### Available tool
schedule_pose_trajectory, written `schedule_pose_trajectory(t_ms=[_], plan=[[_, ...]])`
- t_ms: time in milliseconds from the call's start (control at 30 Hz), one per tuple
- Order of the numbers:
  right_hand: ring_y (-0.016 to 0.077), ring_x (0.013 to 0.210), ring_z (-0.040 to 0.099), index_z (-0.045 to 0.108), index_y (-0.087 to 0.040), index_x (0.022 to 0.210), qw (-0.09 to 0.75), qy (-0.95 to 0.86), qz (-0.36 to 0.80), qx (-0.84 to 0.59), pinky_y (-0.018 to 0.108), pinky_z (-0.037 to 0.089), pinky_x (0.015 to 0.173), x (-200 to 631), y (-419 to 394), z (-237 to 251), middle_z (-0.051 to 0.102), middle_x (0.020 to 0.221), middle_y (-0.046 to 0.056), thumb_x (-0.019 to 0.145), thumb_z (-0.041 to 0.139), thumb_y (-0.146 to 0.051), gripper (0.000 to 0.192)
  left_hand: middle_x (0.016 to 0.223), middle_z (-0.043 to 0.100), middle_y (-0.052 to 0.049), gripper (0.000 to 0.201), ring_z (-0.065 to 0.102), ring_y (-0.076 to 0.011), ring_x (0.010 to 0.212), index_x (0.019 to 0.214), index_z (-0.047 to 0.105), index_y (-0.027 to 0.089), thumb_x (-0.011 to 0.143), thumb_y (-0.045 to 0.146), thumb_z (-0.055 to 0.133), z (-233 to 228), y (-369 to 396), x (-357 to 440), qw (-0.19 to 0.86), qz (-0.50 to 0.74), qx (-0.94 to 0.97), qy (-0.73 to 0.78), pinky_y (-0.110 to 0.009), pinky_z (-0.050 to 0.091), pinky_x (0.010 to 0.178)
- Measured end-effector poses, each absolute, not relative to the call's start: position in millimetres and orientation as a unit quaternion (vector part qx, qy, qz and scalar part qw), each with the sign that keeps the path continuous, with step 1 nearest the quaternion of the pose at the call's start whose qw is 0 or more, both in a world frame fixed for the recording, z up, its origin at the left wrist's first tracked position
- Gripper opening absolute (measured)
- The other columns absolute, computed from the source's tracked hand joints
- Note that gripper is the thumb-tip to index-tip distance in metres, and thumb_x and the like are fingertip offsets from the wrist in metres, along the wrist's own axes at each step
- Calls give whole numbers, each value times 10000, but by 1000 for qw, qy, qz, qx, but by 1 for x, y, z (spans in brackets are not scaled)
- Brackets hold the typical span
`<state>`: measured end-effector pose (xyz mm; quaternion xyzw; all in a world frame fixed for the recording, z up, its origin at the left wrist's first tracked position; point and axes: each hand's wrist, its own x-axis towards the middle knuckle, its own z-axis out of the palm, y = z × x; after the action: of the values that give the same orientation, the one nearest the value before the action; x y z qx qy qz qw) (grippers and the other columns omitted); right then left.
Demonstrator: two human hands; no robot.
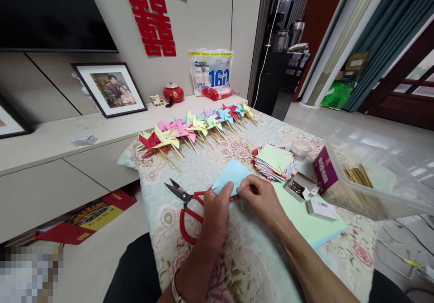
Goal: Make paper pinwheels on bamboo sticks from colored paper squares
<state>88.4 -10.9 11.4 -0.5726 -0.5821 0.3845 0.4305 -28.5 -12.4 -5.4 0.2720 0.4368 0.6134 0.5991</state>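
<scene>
A square of light blue paper (233, 174) with slits cut in from its corners is held above the table between both hands. My left hand (217, 208) grips its near left side, thumb on top. At the paper's right corner, the fingers of my right hand (258, 194) are pinched together; whether a small item is also in the pinch is hidden. Open scissors (185, 197) with red handles lie on the cloth just left of my left hand. Finished paper pinwheels (183, 129) on sticks lie in a row along the table's far left side.
Right of my hands are a stack of coloured paper squares (276, 158), a small box of metal fasteners (298, 188), a white box (321, 210), light green sheets (305, 224) and a plastic bin of sticks (362, 194). A round clear container (300, 149) stands beyond. A cabinet (111, 136) borders the left.
</scene>
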Motion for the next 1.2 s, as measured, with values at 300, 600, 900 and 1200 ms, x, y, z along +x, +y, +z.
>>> schedule_pose_trajectory(t_ms=[300, 600, 900, 1200], plan=[[125, 524, 459, 589, -196, 609, 428, -573, 396, -575, 242, 327, 512, 87, -10, 12, 522, 539, -45, 726, 599, -287, 149, 518, 498, 51, 219, 428, -122, 500, 551, 535, 208, 619, 287, 727, -2, -11, -28, 542, 586, 331, 503, -256, 395, 510], [133, 566, 460, 606, -191, 635, 438, -575, 413, -554, 266, 335, 554, 92, -11, 14, 535, 587, -34, 741, 643, -324, 174, 522, 540, 35, 213, 480, -123, 494, 592, 585, 173, 639, 331, 720, -11, -8, -33, 549, 560, 331, 524, -246, 399, 492], [206, 838, 617, 665, -166, 1150, 531, -488, 472, -507, 328, 455, 761, 124, -1, 18, 679, 885, 28, 714, 778, -378, 497, 602, 630, -13, 219, 559, -160, 528, 694, 662, 146, 598, 313, 767, -1, -10, -40, 635, 499, 340, 482, -271, 472, 505], [230, 874, 663, 561, -200, 1333, 426, -513, 591, -454, 309, 510, 697, 120, -7, 23, 735, 1025, 47, 685, 744, -216, 674, 495, 541, 16, 223, 477, -123, 455, 574, 571, 175, 657, 339, 697, 2, -14, -44, 599, 423, 434, 523, -238, 392, 445]])
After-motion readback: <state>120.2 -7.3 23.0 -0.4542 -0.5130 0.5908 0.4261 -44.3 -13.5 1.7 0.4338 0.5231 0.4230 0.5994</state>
